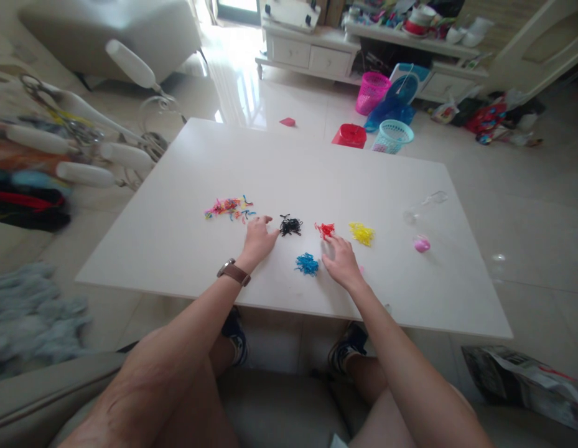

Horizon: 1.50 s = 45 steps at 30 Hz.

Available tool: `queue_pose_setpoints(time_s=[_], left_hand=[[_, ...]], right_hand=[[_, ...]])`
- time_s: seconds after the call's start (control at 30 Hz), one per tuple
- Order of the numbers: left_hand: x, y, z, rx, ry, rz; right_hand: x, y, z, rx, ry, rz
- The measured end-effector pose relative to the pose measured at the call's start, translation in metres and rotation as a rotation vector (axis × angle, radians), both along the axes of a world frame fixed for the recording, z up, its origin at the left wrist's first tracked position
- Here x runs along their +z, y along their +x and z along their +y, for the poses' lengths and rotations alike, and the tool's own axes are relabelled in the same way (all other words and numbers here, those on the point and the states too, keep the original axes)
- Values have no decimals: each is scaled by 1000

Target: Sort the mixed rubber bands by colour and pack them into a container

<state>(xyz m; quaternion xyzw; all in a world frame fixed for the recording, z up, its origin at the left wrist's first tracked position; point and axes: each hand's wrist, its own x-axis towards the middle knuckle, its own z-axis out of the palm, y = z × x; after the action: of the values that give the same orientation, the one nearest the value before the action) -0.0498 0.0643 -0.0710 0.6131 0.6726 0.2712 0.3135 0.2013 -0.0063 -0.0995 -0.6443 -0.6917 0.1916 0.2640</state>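
Head: red pile (325,229) at right grip (341,260)

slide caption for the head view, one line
Left hand beside the black pile, right hand at the red pile, on a white table.

The one camera sits on the person's head, up high behind the near edge of the white surface (279,168). It looks forward and down, far enough back to fit all four corners, the left hand (261,239), the right hand (340,258), and the floor (242,87) out to the white cabinet (293,53).
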Motion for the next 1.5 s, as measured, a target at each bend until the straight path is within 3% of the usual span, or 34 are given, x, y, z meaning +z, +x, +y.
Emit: queue_pose_setpoints(time_s=[0.13,0.3,0.43,0.87,1.3,1.5], left_hand=[[2,-11,3,109,-118,244],[2,-13,4,123,-282,363],[4,-13,7,122,-326,400],[-14,-21,11,112,-165,379],[-10,-20,22,156,-155,212],[-8,-28,27,263,31,98]], right_hand=[[4,1,1,-25,26,-7],[10,0,1,-53,13,-33],[13,-1,0,-66,-9,-58],[16,-1,-1,-53,-29,-48],[18,-2,-2,-42,-43,-42],[21,-3,-3,-54,-56,-49]])
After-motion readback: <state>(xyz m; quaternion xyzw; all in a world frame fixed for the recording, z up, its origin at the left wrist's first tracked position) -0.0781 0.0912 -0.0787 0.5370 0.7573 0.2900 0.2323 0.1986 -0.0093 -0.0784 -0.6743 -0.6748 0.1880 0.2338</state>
